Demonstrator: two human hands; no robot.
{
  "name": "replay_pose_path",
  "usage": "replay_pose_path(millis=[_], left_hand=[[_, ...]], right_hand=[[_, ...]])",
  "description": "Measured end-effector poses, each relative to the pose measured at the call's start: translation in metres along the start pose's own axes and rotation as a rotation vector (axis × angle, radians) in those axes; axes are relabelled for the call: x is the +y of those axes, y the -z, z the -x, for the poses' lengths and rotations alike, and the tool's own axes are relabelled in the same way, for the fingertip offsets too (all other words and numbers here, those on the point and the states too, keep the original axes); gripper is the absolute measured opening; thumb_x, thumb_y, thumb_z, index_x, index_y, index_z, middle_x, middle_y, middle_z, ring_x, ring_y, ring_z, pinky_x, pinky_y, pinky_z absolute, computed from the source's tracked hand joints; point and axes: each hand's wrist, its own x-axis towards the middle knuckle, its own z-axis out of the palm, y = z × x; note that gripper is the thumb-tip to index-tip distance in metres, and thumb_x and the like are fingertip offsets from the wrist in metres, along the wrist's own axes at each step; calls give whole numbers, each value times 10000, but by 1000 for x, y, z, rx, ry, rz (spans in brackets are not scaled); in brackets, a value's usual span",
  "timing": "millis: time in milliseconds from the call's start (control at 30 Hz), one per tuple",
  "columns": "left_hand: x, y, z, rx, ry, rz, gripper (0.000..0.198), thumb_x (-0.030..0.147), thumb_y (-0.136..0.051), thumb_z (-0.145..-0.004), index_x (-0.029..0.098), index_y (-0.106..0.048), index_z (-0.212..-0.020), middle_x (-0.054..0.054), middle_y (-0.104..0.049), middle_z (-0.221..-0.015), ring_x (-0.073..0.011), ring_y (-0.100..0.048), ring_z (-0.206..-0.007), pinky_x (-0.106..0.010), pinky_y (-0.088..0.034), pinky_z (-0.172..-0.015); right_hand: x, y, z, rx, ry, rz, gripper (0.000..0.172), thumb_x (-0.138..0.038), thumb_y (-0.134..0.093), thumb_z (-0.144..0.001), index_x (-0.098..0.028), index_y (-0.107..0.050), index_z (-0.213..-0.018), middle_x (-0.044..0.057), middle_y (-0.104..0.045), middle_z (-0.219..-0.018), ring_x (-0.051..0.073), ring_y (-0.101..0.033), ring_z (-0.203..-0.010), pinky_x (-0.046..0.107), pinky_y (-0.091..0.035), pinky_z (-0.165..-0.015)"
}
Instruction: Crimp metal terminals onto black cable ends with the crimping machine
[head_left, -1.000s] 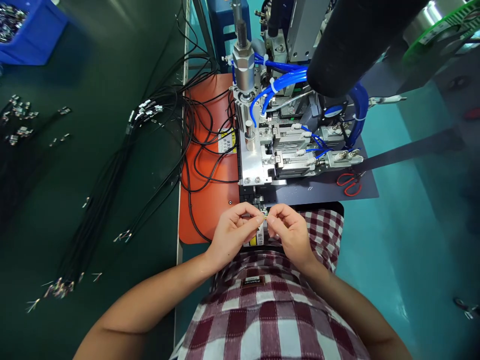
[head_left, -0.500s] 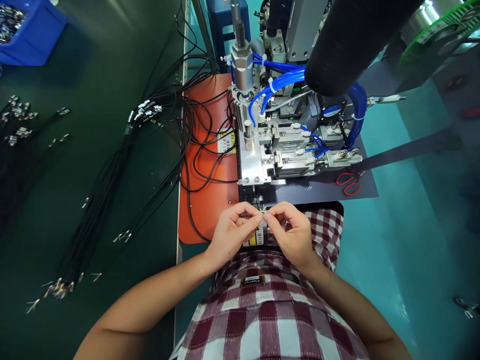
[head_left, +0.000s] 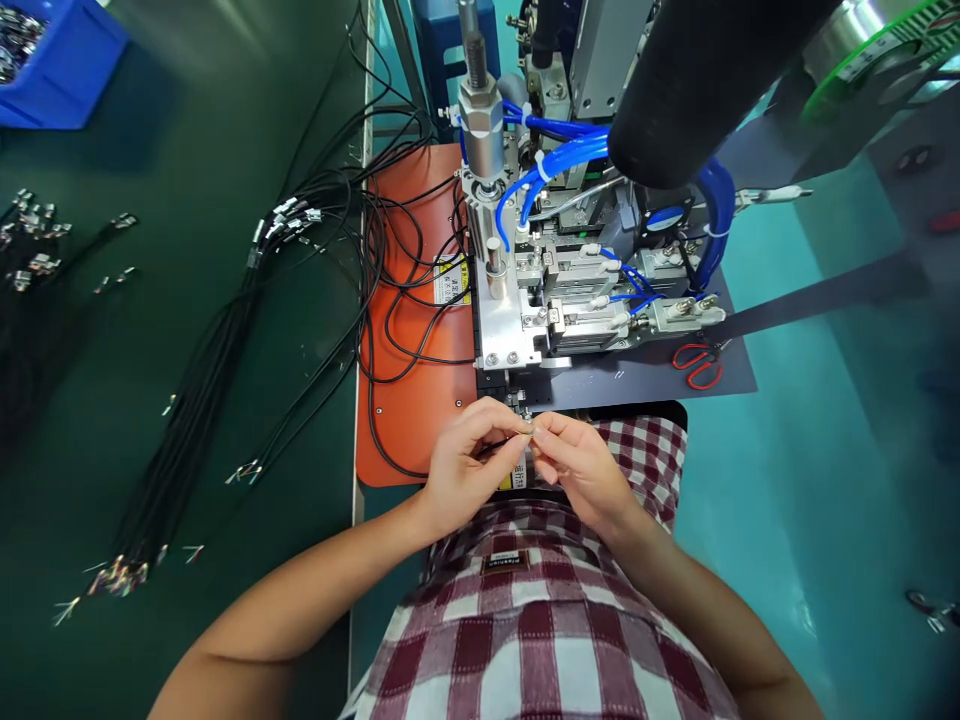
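Note:
My left hand [head_left: 469,462] and my right hand [head_left: 581,468] meet fingertip to fingertip just in front of the metal press machine [head_left: 525,290]. Both are closed in a pinch on a thin black cable end with a small metal terminal [head_left: 529,433]. The cable trails back under my left fingers toward the orange mat [head_left: 409,400]. The hands hover just below the machine's front slot [head_left: 517,400], above my checked shirt.
Loops of black cable [head_left: 405,260] lie across the orange mat and spill onto the dark green bench [head_left: 187,380], where bundles with metal terminals [head_left: 289,215] lie. A blue bin [head_left: 52,60] sits far left. Red scissors [head_left: 697,365] rest on the machine's dark base plate.
Both hands stayed pinched together at the same spot, shifting slightly; the fingers have turned the small cable end between them.

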Motion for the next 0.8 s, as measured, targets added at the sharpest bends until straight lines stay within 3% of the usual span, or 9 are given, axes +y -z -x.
replay_pose_path(millis=[133, 233, 333, 467, 533, 600, 700, 800], left_hand=[[2, -1, -4, 9, 125, 147, 102, 266, -673, -816, 166, -653, -812, -31, -549, -828, -114, -512, -696, -219, -412, -574], [0, 0, -6, -37, 290, 301, 166, 313, -669, -822, 161, -609, -792, -3, -514, -807, -50, -398, -536, -198, -296, -458], [1, 3, -8, -93, 406, 387, 203, 341, -642, -845, 159, -560, -809, 49, -425, -657, -23, -273, -454, -194, -186, -419], [10, 12, -13, -144, 471, 268, 214, 314, -625, -848, 190, -515, -983, 45, -479, -751, -23, -348, -449, -171, -249, -406], [14, 17, -16, -156, 397, 82, 197, 268, -603, -857, 203, -514, -1020, 13, -519, -872, -48, -453, -531, -180, -360, -464], [12, 22, -18, -140, 227, -189, 82, 216, -548, -886, 193, -558, -963, -10, -537, -883, -95, -527, -668, -208, -442, -592], [-2, 26, -20, -93, -69, -531, 149, 155, -467, -919, 176, -610, -951, -42, -548, -875, -145, -558, -815, -243, -470, -726], [-19, 27, -22, -118, -214, -732, 223, 137, -432, -928, 156, -626, -1037, -70, -550, -904, -161, -572, -825, -255, -489, -712]], right_hand=[[1, 2, -1, -5, -10, -8, 295, -428, -683, -797, -172, -562, -712, -61, -461, -517, 78, -336, -454, 234, -271, -474], [4, 0, -2, 18, 32, 14, 286, -425, -686, -798, -179, -560, -721, -67, -464, -506, 79, -347, -449, 230, -283, -473], [5, 1, -5, 7, 69, 47, 276, -414, -669, -818, -179, -562, -720, -66, -469, -504, 77, -356, -446, 227, -291, -471], [1, 6, -12, 73, 134, 146, 245, -381, -665, -824, -174, -578, -728, -62, -476, -520, 77, -381, -450, 232, -289, -471], [-2, 10, -17, 118, 175, 229, 234, -374, -670, -817, -174, -583, -732, -55, -492, -550, 81, -405, -460, 235, -296, -470], [-4, 13, -24, 137, 208, 306, 226, -368, -666, -815, -175, -583, -733, -47, -507, -579, 84, -424, -469, 236, -303, -468], [-3, 18, -36, 153, 222, 381, 220, -364, -646, -826, -174, -582, -736, -41, -514, -593, 89, -435, -479, 240, -313, -473], [0, 20, -44, 179, 214, 422, 220, -369, -643, -821, -173, -584, -741, -39, -514, -589, 94, -434, -483, 243, -321, -476]])
